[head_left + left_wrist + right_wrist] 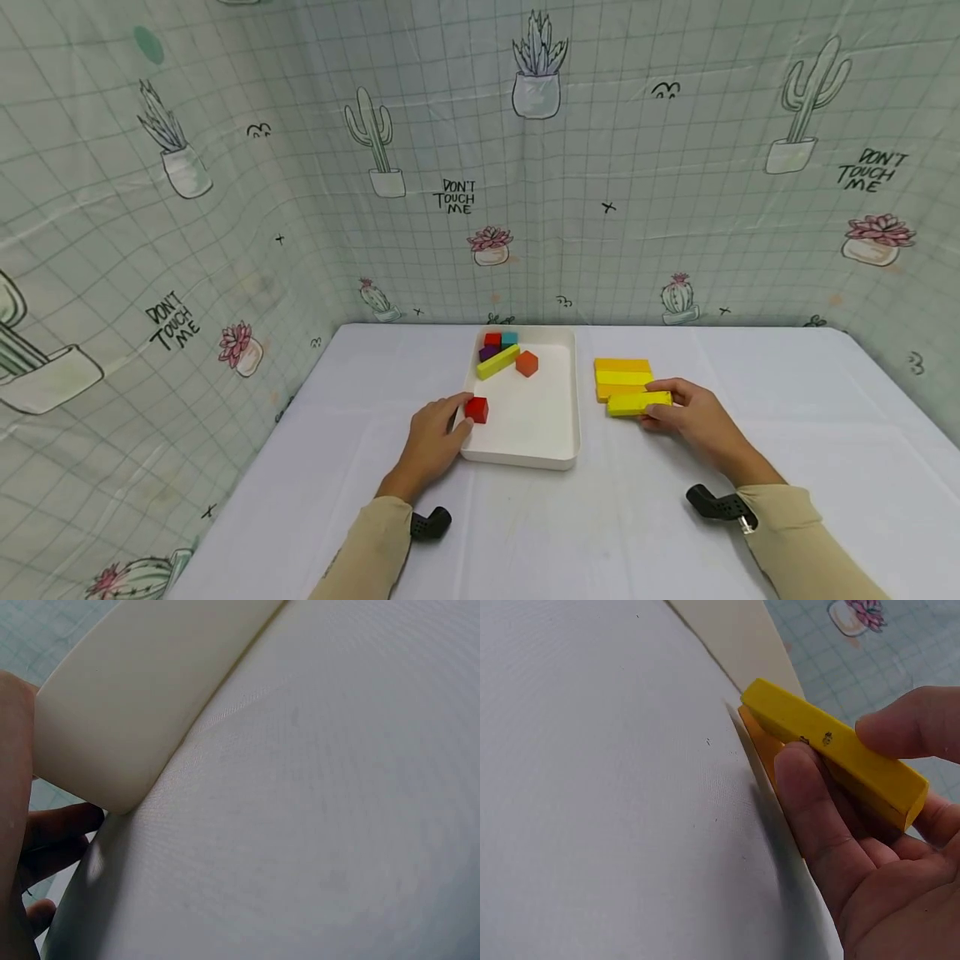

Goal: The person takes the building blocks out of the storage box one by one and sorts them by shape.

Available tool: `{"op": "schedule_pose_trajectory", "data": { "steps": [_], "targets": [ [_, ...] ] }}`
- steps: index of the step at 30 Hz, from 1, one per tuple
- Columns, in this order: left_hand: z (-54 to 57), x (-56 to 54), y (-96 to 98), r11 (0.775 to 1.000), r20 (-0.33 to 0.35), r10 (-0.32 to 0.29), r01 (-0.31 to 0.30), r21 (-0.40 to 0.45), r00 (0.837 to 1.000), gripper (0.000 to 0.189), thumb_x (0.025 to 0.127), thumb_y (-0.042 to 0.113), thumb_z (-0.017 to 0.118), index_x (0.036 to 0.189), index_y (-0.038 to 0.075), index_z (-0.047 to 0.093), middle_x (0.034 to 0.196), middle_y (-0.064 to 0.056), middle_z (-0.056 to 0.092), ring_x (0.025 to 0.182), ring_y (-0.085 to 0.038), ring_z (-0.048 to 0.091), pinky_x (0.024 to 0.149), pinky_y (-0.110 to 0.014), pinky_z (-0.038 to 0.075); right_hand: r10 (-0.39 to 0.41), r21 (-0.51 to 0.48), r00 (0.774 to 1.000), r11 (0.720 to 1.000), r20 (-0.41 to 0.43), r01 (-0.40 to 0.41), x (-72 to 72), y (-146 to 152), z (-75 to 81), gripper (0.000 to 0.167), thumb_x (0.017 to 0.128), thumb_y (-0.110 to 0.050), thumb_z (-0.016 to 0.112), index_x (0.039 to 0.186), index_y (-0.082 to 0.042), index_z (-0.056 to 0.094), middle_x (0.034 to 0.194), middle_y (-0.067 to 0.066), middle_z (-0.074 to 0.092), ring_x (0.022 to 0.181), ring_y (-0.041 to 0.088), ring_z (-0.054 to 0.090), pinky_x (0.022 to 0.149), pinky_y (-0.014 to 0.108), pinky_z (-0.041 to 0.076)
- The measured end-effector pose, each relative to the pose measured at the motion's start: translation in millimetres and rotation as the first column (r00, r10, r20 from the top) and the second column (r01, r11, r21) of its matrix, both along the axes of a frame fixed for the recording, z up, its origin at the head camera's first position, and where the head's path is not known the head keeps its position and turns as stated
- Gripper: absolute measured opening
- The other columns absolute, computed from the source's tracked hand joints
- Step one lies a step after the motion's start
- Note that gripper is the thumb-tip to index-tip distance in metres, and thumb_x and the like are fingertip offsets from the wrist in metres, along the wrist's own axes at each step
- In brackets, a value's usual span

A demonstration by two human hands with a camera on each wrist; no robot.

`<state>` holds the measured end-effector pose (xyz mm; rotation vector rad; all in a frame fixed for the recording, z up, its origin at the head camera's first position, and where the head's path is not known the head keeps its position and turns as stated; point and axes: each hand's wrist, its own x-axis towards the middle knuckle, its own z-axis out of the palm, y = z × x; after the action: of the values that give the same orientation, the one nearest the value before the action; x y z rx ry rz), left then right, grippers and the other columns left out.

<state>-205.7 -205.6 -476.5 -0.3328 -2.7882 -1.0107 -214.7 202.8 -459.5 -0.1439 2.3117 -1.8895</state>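
Observation:
A small red cube (pixel 476 410) is at the left side of the white tray (pixel 551 417), with the thumb and index finger of my left hand (pixel 433 435) pinching it at the rim. The left wrist view shows the tray wall (pixel 127 705) beside that hand, its other fingers (pixel 64 825) loosely bent outside; the cube is hidden there. To the right, my right hand (pixel 693 417) grips a yellow rectangular block (pixel 836 746) by one end between thumb and fingers. The block is tilted just in front of several flat yellow and orange-yellow blocks (pixel 622 371) lying side by side.
Toward the tray's far end sit another red cube (pixel 492 339), a teal cube (pixel 509 339), a purple block (pixel 488 353), a yellow-green bar (pixel 498 362) and an orange-red block (pixel 527 363). White cloth (pixel 637 517) covers the table; a printed curtain (pixel 600 167) hangs behind.

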Motion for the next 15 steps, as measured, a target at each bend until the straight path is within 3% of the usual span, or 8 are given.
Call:
{"op": "schedule_pose_trajectory", "data": {
  "steps": [8,12,15],
  "targets": [
    [1.0,-4.0,0.6,1.0,0.019,0.013,-0.012,-0.012,1.0,0.046,0.097,0.027,0.059,0.142,0.02,0.057,0.136,-0.006,0.061,0.126,-0.03,0.052,0.11,-0.059,0.034,-0.002,-0.001,1.0,1.0,0.011,0.002,-2.9,-4.1,-1.1,0.055,0.096,-0.007,0.064,0.141,0.012,0.039,0.13,0.031,0.051,0.093,0.023,0.072,0.083,0.032,0.058],
    [0.9,-5.6,1.0,1.0,0.025,0.018,-0.018,-0.011,1.0,0.046,0.097,0.028,0.058,0.142,0.02,0.057,0.136,-0.006,0.061,0.126,-0.029,0.052,0.11,-0.057,0.034,-0.016,0.115,1.0,0.993,0.0,0.016,-5.2,-3.0,-0.8,0.055,0.096,-0.014,0.066,0.139,0.009,0.042,0.127,0.028,0.056,0.091,0.024,0.072,0.081,0.03,0.058],
    [1.6,-5.7,1.6,1.0,0.032,0.018,-0.018,-0.004,0.999,0.046,0.097,0.027,0.059,0.142,0.019,0.057,0.137,-0.007,0.06,0.127,-0.03,0.051,0.11,-0.058,0.033,-0.028,0.27,0.999,0.962,-0.027,0.034,-5.9,-1.0,-0.5,0.053,0.096,-0.022,0.067,0.138,0.005,0.049,0.12,0.023,0.061,0.086,0.022,0.071,0.076,0.027,0.058]
  ]
}}
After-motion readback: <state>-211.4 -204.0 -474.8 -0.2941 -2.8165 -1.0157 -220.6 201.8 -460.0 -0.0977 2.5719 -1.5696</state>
